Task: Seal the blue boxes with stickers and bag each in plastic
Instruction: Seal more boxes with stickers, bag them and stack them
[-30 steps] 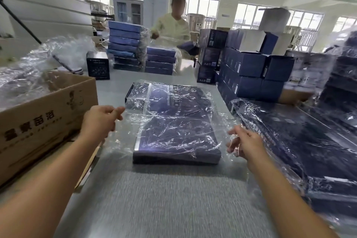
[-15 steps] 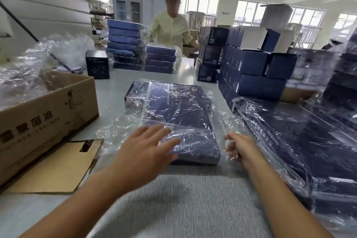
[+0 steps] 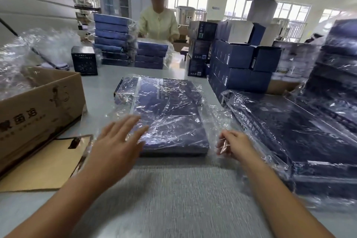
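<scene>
The left hand [image 3: 117, 141] is flat with its fingers straight and spread. Its fingertips reach the crinkled plastic at the near left corner of the blue box [image 3: 170, 121], though motion blur hides whether they press down. The right hand [image 3: 232, 146] has its fingers curled and pinches the loose edge of the clear plastic bag [image 3: 216, 116] just beside the box's near right corner. The box lies flat on the grey table [image 3: 173, 199] between the two hands and runs away from them, wrapped in the bag.

Left of the left hand a cardboard flap [image 3: 44, 164] lies on the table, and beyond it stands a brown cardboard carton [image 3: 38, 106]. Right of the right hand is a pile of bagged boxes [image 3: 301, 137].

Further off, beyond the right hand, small blue cartons [image 3: 241, 63] are stacked. Beyond the left hand stands a small dark box [image 3: 84, 60], with stacks of bagged blue boxes [image 3: 114, 42] behind it. A person in a pale yellow coat [image 3: 159, 23] stands at the table's far end.
</scene>
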